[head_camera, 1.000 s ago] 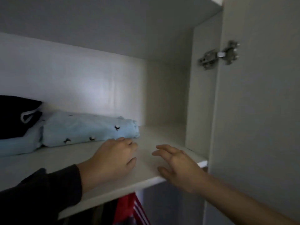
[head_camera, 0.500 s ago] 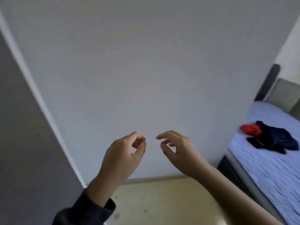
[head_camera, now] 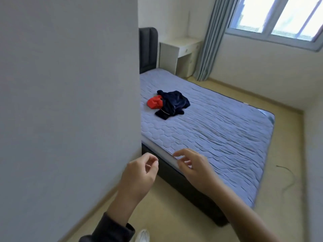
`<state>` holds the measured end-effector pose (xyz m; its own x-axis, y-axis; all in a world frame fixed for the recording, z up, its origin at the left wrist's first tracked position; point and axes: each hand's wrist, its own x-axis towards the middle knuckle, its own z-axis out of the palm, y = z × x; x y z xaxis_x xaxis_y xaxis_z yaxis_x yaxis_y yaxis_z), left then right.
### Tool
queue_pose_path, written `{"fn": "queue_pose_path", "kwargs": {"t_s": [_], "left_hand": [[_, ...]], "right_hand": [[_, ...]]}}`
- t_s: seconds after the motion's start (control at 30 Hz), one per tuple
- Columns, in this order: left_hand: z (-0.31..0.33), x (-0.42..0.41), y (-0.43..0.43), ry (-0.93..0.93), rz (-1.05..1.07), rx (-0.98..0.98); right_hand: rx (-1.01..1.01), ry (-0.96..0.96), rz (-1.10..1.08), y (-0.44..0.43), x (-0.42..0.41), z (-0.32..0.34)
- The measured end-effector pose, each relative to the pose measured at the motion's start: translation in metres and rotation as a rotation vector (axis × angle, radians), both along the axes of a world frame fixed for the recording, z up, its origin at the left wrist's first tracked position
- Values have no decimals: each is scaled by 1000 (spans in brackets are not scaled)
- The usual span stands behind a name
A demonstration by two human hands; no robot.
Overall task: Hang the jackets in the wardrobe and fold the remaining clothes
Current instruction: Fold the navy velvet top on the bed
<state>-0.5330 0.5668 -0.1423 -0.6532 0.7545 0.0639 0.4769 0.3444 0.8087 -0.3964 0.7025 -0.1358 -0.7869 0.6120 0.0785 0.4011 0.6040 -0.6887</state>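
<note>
A crumpled dark navy garment (head_camera: pixel 173 104) lies on the bed (head_camera: pixel 218 133), with a bunched red garment (head_camera: pixel 154 102) touching its left side. Both my hands hover in front of me, over the bed's near corner and the floor, well short of the clothes. My left hand (head_camera: pixel 139 173) has loosely curled fingers and holds nothing. My right hand (head_camera: pixel 194 166) is also loosely curled and empty. The wardrobe is out of view.
A grey wall (head_camera: pixel 70 102) fills the left half of the view. The bed has a dark headboard (head_camera: pixel 147 49) and blue quilted cover. A white desk (head_camera: pixel 180 53), curtain (head_camera: pixel 209 37) and window (head_camera: pixel 279 18) stand behind. A thin cord (head_camera: pixel 288 177) lies on the beige floor.
My view has swung right from the wardrobe shelf, past the wall, to the bed. Both hands left the shelf and folded light blue clothes and now hover empty.
</note>
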Motion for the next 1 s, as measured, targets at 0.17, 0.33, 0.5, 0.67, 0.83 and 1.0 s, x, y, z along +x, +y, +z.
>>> {"fn": "queue_pose_path", "kwargs": {"t_s": [0.17,0.33,0.5,0.67,0.83,1.0], "left_hand": [[-8,-91,137,29,-92,-45],[-11,-148,267,32,-187,-86],[-58,-184,397,20,-226,-219],[-146,-225,529,-18,-156,-372],[-275,-285,650,10,-113,-599],[-396,-363,740,188,-162,-697]], "right_hand": [[-94,-48,-181,117,-64,-9],[-174,-47,-304,226,-108,-24],[-252,-83,-381,346,-143,-70],[-328,-188,-402,476,-199,-148],[-373,-314,-419,599,-276,-264],[-420,-301,-519,686,-347,-387]]}}
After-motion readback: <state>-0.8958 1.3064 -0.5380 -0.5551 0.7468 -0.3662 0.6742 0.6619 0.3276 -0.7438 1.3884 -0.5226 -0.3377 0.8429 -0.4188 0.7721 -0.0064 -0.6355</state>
